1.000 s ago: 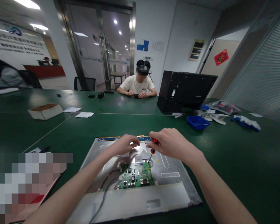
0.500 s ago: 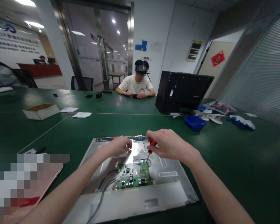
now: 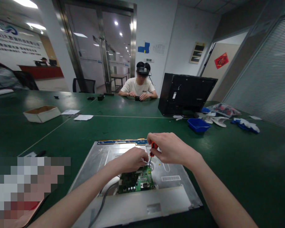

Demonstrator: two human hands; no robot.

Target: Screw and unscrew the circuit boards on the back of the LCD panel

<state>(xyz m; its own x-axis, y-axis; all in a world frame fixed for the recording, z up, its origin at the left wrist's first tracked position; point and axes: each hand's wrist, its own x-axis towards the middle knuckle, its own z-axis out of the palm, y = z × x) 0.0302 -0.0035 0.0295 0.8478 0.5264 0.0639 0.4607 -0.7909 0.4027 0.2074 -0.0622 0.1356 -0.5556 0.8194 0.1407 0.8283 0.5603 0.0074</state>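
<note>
My right hand [image 3: 167, 145] grips the red and black handle of a screwdriver [image 3: 153, 148]. The thin shaft points down to the upper right corner of a green circuit board [image 3: 144, 179]. Just left of the shaft is my left hand [image 3: 134, 158], its fingers curled together over the board's top edge; whatever they may hold is hidden. The board sits on a silver metal display panel [image 3: 171, 186] lying flat on the table, and grey cables [image 3: 102, 202] run from its left side. A narrow blue board strip [image 3: 118, 142] lines the panel's far edge.
A black monitor [image 3: 187, 95] stands at the back right, with a blue tray [image 3: 199, 125] and gloves [image 3: 245, 124] nearby. An open cardboard box [image 3: 41, 114] and papers [image 3: 84, 117] lie at left on the green table [image 3: 114, 125]. Another person [image 3: 140, 85] sits across.
My left hand has moved right, from above the panel to beside the screwdriver's shaft, and now covers part of the circuit board. The right hand with the screwdriver has barely shifted.
</note>
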